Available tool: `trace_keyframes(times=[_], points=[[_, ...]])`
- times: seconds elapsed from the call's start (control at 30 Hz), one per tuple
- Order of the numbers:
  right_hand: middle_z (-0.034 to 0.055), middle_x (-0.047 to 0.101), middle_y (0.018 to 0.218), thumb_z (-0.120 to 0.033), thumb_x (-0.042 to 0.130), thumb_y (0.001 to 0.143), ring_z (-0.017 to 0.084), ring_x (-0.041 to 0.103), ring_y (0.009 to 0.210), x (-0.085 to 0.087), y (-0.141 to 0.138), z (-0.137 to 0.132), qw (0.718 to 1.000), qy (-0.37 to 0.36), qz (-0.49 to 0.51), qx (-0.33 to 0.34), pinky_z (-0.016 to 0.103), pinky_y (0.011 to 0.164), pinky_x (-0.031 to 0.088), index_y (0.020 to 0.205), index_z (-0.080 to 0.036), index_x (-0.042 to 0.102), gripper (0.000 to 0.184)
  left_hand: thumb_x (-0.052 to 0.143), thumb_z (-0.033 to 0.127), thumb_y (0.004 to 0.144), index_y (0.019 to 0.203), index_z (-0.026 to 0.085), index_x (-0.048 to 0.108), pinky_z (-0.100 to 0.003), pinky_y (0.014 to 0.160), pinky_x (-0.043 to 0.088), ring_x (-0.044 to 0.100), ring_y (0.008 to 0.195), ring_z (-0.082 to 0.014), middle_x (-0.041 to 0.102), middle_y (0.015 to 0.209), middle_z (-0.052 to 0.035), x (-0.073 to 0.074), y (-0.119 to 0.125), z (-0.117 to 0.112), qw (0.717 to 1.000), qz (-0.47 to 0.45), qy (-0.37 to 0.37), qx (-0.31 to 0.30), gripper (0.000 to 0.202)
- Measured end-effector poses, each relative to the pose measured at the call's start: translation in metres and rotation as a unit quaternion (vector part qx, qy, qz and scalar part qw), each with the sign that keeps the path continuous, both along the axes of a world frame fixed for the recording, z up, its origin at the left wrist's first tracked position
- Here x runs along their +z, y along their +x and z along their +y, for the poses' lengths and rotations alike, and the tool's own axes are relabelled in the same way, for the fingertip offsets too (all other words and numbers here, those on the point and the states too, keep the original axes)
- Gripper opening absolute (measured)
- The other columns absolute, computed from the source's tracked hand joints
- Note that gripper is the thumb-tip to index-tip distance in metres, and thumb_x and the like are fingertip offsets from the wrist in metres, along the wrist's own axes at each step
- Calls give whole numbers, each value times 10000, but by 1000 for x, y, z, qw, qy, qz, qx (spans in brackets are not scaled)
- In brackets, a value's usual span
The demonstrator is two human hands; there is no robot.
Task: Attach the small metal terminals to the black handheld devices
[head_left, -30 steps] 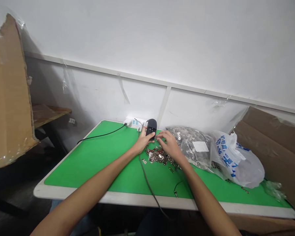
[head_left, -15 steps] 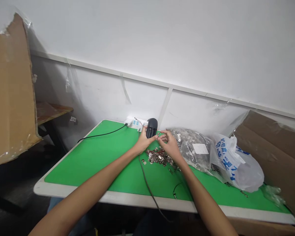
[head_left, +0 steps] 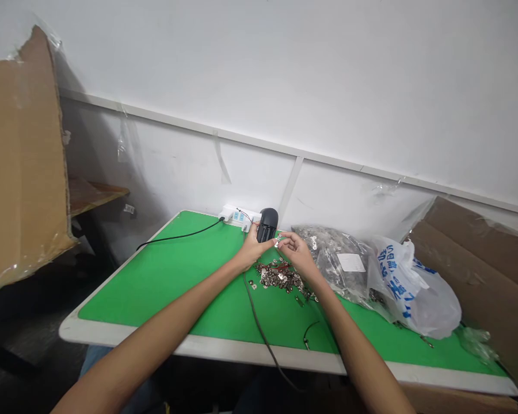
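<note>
Black case is in the left hand, fingers closed around it, near the wall. The right hand is half curled beside a small metal part; whether it grips this, I cannot tell. Clear bag contains many metal pieces; its white label is unreadable. White bag carries large blue characters.

Soft, even light on the white wall, deep shadow beneath the table, stretched edges, small parts slightly blurred
</note>
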State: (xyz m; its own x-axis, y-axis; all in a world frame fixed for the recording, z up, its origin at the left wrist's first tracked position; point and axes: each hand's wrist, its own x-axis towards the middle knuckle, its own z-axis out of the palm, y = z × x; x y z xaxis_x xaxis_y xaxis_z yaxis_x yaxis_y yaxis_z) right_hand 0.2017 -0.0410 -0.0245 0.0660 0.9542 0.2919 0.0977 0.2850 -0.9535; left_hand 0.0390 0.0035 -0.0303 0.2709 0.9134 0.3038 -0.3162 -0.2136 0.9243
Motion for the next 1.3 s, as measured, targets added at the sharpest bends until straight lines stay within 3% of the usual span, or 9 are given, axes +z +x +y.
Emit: trace_keyframes(times=[0.23,0.37,0.53,0.77,0.9,0.97,1.03,1.13,1.3], points=[[15,682,774,-555,768,740,190,610,737,3,-2,-4,998,-27,-36,-39,312,688,480,879,-219,707,370,897,367,659,1227,204,499,-392,976,486,646,1094,-257,679,1194,-87,-5,-1,6,999,22,0,-30,712],[11,672,744,-577,786,695,193,606,728,1,-2,-1,997,-47,4,-63,310,672,475,796,-222,689,381,864,323,672,1194,199,500,-415,1000,485,654,1092,-260,693,1186,-94,-10,-1,9,999,36,14,-28,649],[15,684,780,-544,791,651,196,635,756,1,1,1,993,-60,49,-86,298,661,470,775,-221,673,366,861,334,649,1187,209,490,-412,959,512,673,1009,-242,701,1174,-82,-12,-1,11,998,45,8,-34,666],[-16,667,744,-433,742,647,169,623,685,1,-2,1,993,-50,64,-82,303,672,493,891,-230,676,324,900,358,610,1157,201,538,-396,946,505,656,1029,-259,697,1064,-50,-10,-1,8,997,71,0,-15,673],[-23,656,721,-434,780,636,169,626,680,2,-4,1,994,-30,80,-67,309,685,513,848,-241,630,324,911,319,611,1135,202,546,-397,951,514,678,1023,-252,708,1062,-60,-10,2,6,999,21,-32,-38,649],[-21,651,713,-455,807,631,174,629,685,2,-4,0,995,-23,73,-61,314,690,523,804,-243,598,345,885,309,652,1121,209,536,-373,900,538,700,969,-224,720,1103,-73,-10,2,6,995,-21,-70,-67,593],[-23,638,700,-473,817,630,172,618,675,1,-5,1,996,-22,65,-59,309,675,519,785,-242,581,365,834,328,714,1121,214,524,-316,735,549,715,859,-195,725,1136,-86,-9,1,7,989,-54,-106,-88,523],[-40,599,677,-471,781,657,158,578,630,-3,-8,1,995,-33,65,-62,299,642,494,800,-246,558,348,727,410,808,1174,209,511,-241,492,428,701,695,-171,723,1143,-109,-6,-3,8,981,-87,-128,-116,469],[-34,591,739,-434,647,769,169,571,641,-7,-18,-4,995,20,34,-88,312,647,474,909,-254,567,241,678,445,828,1252,209,488,-237,463,411,686,661,-170,715,1094,-99,-3,-5,8,977,-100,-117,-145,521]])
